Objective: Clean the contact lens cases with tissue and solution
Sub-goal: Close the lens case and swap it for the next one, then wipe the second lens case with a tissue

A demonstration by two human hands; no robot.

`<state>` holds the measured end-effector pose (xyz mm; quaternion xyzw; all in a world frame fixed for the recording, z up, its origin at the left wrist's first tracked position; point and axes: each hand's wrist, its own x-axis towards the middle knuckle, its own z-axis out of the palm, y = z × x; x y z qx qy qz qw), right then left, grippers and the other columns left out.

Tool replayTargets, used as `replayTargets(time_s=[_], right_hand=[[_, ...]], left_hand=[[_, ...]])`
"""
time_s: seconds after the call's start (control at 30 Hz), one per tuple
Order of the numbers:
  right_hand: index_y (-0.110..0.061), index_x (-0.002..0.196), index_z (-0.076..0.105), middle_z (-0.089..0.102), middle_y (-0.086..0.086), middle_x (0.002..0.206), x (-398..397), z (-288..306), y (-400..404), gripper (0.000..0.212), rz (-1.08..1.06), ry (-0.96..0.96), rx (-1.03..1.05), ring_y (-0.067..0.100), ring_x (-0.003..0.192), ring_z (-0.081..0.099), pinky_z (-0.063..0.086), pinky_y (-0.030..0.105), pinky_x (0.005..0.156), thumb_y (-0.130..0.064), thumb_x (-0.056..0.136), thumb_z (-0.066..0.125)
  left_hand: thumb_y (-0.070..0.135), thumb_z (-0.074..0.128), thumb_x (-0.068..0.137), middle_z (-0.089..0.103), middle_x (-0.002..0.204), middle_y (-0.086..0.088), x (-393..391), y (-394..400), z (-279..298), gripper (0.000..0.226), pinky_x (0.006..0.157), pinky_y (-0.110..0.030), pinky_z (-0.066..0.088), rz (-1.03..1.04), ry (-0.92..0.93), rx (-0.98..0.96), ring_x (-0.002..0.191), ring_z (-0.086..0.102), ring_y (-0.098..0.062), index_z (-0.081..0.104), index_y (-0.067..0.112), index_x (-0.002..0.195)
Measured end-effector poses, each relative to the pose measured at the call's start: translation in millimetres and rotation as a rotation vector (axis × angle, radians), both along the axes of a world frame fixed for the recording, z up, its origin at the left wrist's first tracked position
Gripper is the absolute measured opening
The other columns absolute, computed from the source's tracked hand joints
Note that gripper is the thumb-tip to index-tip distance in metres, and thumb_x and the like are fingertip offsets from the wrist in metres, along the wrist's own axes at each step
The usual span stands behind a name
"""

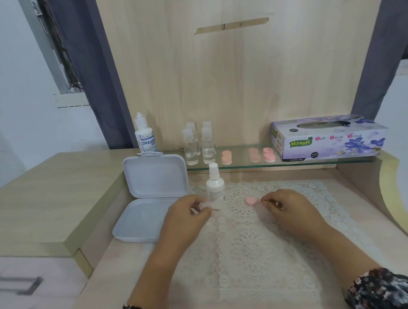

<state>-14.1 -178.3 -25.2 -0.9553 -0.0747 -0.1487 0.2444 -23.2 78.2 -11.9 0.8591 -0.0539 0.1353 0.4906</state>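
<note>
Wiping a lens case part, with the cap being held aside

The left hand (189,209) is pinching something pale, seemingly tissue (209,204), in front of the small white solution bottle (214,183); its grip is closing tight. The right hand (286,207) is pinching a pink cap (259,200) beside another pink cap (250,201) on the lace mat (263,246). More pink cases (268,155) are waiting on the glass shelf (318,161). Next probably calls for wetting and rubbing.
</note>
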Motion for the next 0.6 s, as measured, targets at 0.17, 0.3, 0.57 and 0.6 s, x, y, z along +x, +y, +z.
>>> replayTargets(time_s=[0.17, 0.3, 0.57, 0.6], right_hand=[[-0.030, 0.103, 0.071, 0.066, -0.019, 0.100, -5.6, 14.6, 32.9, 0.019, 0.101, 0.101, 0.049, -0.001, 0.084, 0.056, 0.046, 0.020, 0.075, -0.032, 0.096, 0.054], [-0.030, 0.102, 0.071, 0.065, -0.020, 0.091, -5.0, 16.8, 58.5, 0.020, 0.171, 0.120, 0.038, -0.003, 0.079, 0.055, 0.045, 0.020, 0.071, -0.033, 0.095, 0.052], [-0.028, 0.105, 0.071, 0.062, -0.020, 0.090, -4.4, 13.7, 79.9, 0.022, 0.223, 0.117, 0.028, -0.005, 0.075, 0.052, 0.041, 0.015, 0.067, -0.031, 0.096, 0.051], [-0.028, 0.105, 0.071, 0.062, -0.021, 0.089, -4.3, 12.7, 79.6, 0.022, 0.223, 0.115, 0.026, -0.007, 0.075, 0.052, 0.040, 0.014, 0.066, -0.031, 0.097, 0.051]], left_hand=[[0.021, 0.069, 0.082, 0.059, 0.084, 0.012, 7.8, 38.4, 6.5, 0.012, 0.067, -0.024, 0.039, 0.131, -0.061, 0.111, 0.067, 0.049, -0.008, 0.065, 0.026, 0.092], [0.021, 0.065, 0.087, 0.058, 0.100, 0.005, 13.9, 61.1, 10.5, 0.028, 0.072, -0.025, 0.038, 0.166, -0.124, 0.355, 0.077, 0.051, -0.008, 0.063, 0.019, 0.115], [-0.002, 0.083, 0.060, 0.063, 0.082, -0.010, 24.4, 90.4, 7.1, 0.039, 0.043, -0.038, 0.051, 0.025, -0.373, 0.872, 0.064, 0.063, -0.034, 0.068, 0.008, 0.095], [-0.002, 0.084, 0.058, 0.062, 0.081, -0.009, 24.9, 92.3, 7.2, 0.040, 0.042, -0.037, 0.050, 0.018, -0.398, 0.898, 0.063, 0.063, -0.032, 0.068, 0.009, 0.093]])
